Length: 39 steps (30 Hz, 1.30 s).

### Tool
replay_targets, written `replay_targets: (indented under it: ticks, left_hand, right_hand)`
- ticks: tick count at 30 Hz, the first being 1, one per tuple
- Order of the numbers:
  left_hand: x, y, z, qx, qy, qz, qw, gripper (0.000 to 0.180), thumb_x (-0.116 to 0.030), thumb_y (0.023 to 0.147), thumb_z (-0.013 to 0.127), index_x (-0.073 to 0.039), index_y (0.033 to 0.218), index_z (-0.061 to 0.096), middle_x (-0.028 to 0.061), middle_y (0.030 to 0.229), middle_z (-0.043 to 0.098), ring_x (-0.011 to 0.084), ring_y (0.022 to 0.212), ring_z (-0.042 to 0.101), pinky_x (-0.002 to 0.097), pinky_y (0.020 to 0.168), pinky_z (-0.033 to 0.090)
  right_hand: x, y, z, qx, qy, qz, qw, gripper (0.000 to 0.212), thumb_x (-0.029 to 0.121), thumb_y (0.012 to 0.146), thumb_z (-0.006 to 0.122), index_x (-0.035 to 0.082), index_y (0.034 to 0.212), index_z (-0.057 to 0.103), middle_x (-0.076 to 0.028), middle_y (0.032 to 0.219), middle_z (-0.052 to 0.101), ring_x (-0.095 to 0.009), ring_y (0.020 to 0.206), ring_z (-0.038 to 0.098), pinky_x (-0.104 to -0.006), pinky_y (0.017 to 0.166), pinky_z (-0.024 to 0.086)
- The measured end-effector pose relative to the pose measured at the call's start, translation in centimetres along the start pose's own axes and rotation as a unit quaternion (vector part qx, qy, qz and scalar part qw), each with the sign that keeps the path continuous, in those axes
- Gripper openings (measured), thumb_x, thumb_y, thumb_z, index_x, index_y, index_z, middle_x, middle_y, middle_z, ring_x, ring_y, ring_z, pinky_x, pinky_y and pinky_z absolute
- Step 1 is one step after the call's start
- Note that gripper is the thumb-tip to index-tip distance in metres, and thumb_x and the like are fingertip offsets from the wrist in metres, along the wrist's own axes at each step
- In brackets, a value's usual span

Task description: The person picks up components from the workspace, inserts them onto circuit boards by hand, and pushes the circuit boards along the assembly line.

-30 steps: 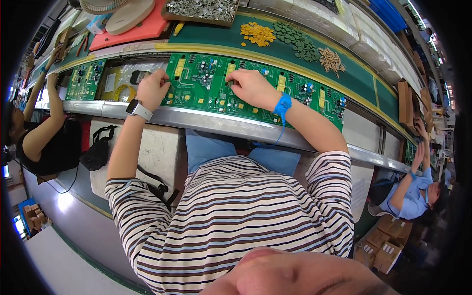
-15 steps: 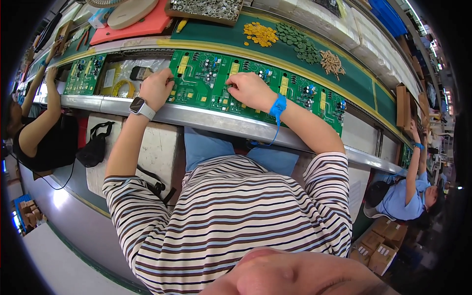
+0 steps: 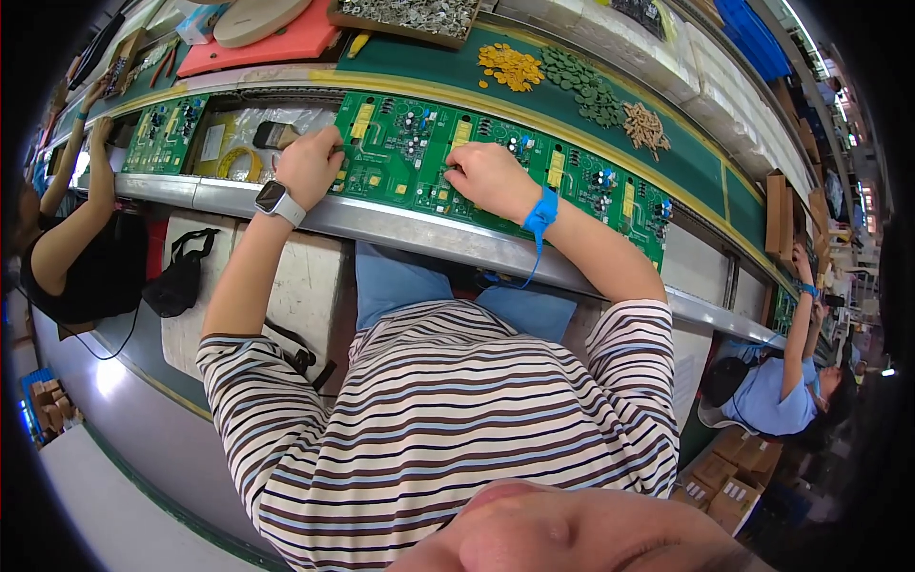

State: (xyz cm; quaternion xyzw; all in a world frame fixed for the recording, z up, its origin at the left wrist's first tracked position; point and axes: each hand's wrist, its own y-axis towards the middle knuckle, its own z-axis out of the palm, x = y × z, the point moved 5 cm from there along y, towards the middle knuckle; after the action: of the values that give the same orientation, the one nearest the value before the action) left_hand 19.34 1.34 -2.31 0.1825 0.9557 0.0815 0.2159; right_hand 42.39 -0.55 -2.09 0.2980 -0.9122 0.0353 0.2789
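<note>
Both hands stay planted on the green circuit board, barely shifted from before. Left hand curled at its left edge, grip unclear. Right hand fisted mid-board, fingertips pressed down.

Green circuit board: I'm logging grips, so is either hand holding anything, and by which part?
Neither visibly holds anything. The left hand rests on the green circuit board's left edge; the right hand presses fingertips near its middle.

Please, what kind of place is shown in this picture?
Most likely an electronics assembly line in a factory. Green circuit boards lie in a row on a long conveyor, small sorted piles of parts sit behind them, and other seated workers reach onto the same line.
</note>
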Motion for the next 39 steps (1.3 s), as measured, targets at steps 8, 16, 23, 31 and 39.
replay_targets:
  ticks: [8, 16, 23, 31, 39]
  left_hand:
    - [-0.4, 0.6, 0.0, 0.003, 0.007, 0.013, 1.0, 0.013, -0.006, 0.074, 0.061, -0.002, 0.084, 0.054, 0.0137, 0.073, 0.058, 0.0298, 0.069, 0.058, 0.0366, 0.061, 0.047]
    - [-1.4, 2.9, -1.0, 0.128, 0.037, -0.028, 0.991, 0.016, -0.021, 0.077, 0.058, -0.007, 0.083, 0.061, 0.0138, 0.077, 0.061, 0.0334, 0.073, 0.058, 0.0418, 0.065, 0.047]
    - [-8.1, 10.0, -0.2, 0.069, 0.002, 0.086, 0.994, 0.017, -0.018, 0.079, 0.058, -0.005, 0.09, 0.062, 0.0122, 0.083, 0.061, 0.0277, 0.073, 0.06, 0.0359, 0.066, 0.047]
    - [-11.7, 17.0, 2.8, 0.069, 0.024, 0.115, 0.991, 0.018, -0.018, 0.08, 0.055, -0.006, 0.091, 0.063, 0.0141, 0.088, 0.062, 0.031, 0.082, 0.059, 0.0387, 0.073, 0.047]
    - [-6.5, 22.0, 0.1, -0.111, 0.086, 0.032, 0.99, 0.017, -0.016, 0.081, 0.05, -0.008, 0.087, 0.065, 0.0162, 0.094, 0.059, 0.0337, 0.083, 0.058, 0.0422, 0.073, 0.048]
  right_hand:
    - [0.0, 0.4, 0.7, -0.001, -0.084, -0.053, 0.995, 0.015, 0.015, 0.075, 0.057, 0.0, 0.074, 0.057, -0.016, 0.076, 0.06, -0.033, 0.074, 0.059, -0.0415, 0.067, 0.049]
    - [-1.2, 0.4, -1.8, 0.04, -0.054, -0.053, 0.996, 0.027, 0.024, 0.077, 0.06, 0.004, 0.095, 0.059, -0.015, 0.082, 0.062, -0.032, 0.076, 0.06, -0.0405, 0.067, 0.049]
    - [-15.4, -0.6, -11.5, -0.119, -0.297, 0.169, 0.932, 0.014, 0.009, 0.074, 0.052, 0.004, 0.08, 0.063, -0.017, 0.084, 0.058, -0.033, 0.081, 0.06, -0.0417, 0.067, 0.051]
    - [-15.8, -0.4, -12.2, -0.12, -0.357, 0.214, 0.901, 0.015, 0.012, 0.074, 0.052, 0.005, 0.073, 0.065, -0.016, 0.09, 0.059, -0.03, 0.08, 0.061, -0.0389, 0.067, 0.051]
    - [-6.5, 9.2, -12.2, -0.194, -0.304, -0.049, 0.931, 0.011, 0.014, 0.071, 0.053, 0.009, 0.069, 0.063, -0.008, 0.079, 0.06, -0.026, 0.083, 0.058, -0.0391, 0.068, 0.047]
